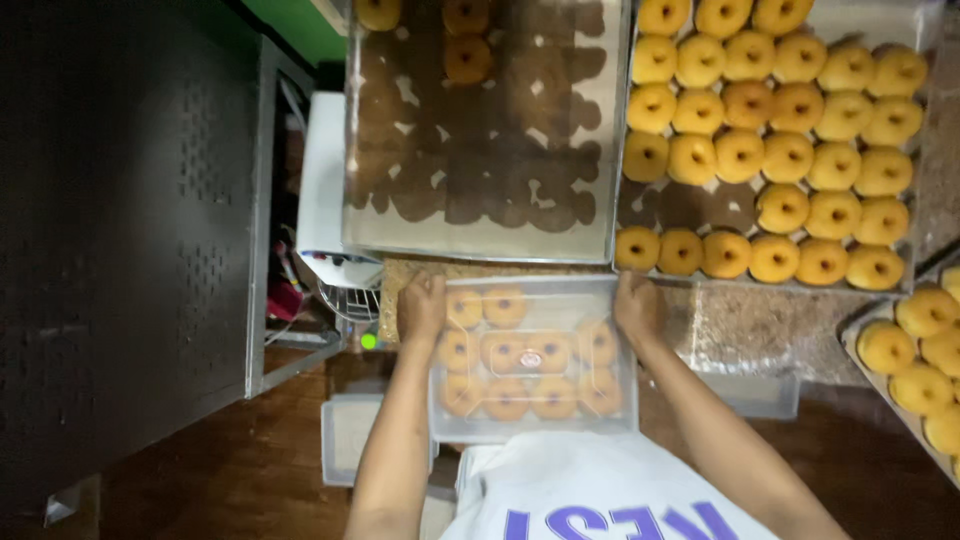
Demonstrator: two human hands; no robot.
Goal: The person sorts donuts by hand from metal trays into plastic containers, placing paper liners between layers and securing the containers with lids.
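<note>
Clear lidded plastic box [533,360] of golden doughnuts [505,306], level at counter edge

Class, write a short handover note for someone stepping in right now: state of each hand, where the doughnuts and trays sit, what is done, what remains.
Left hand and right hand grip the far corners of the clear lidded plastic box, one on each side.
Box holds about eleven golden ring doughnuts, lid on.
Left metal baking tray: nearly emptied, three doughnuts.
Right metal tray: mostly full.
Done: box filled and covered.
Left: doughnuts remaining on both trays.

Both forearms reach forward, the left hand [424,306] and right hand [636,306] set apart, fingers curled in a grip.
</note>
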